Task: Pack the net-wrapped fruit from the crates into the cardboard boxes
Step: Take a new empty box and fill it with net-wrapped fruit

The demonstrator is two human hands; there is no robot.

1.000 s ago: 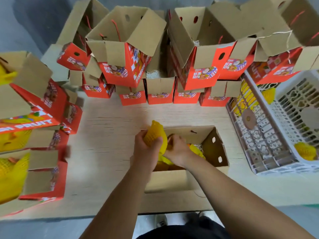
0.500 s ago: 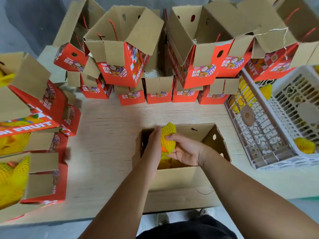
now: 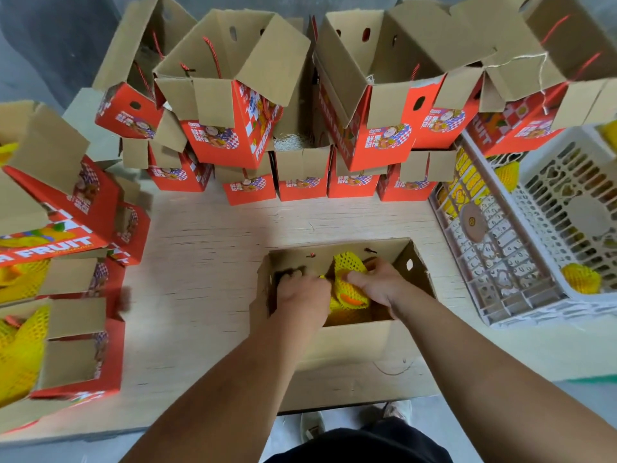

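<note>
An open cardboard box stands on the table right in front of me. Inside it lie yellow net-wrapped fruit. My right hand grips the topmost net-wrapped fruit from the right, down inside the box. My left hand reaches into the left half of the box, back of the hand up. Its fingertips are hidden below the rim. Two white plastic crates stand at the right, with a wrapped fruit in the nearer corner and another farther back.
Stacked empty red-and-brown boxes with raised flaps line the back of the wooden table. Filled boxes with yellow netted fruit stand at the left. The table's front edge runs just below the box in front of me.
The fruit, held up above the box by both hands a second ago, has gone down into it. My left hand let go of it and reached into the box's left side; my right hand keeps hold.
</note>
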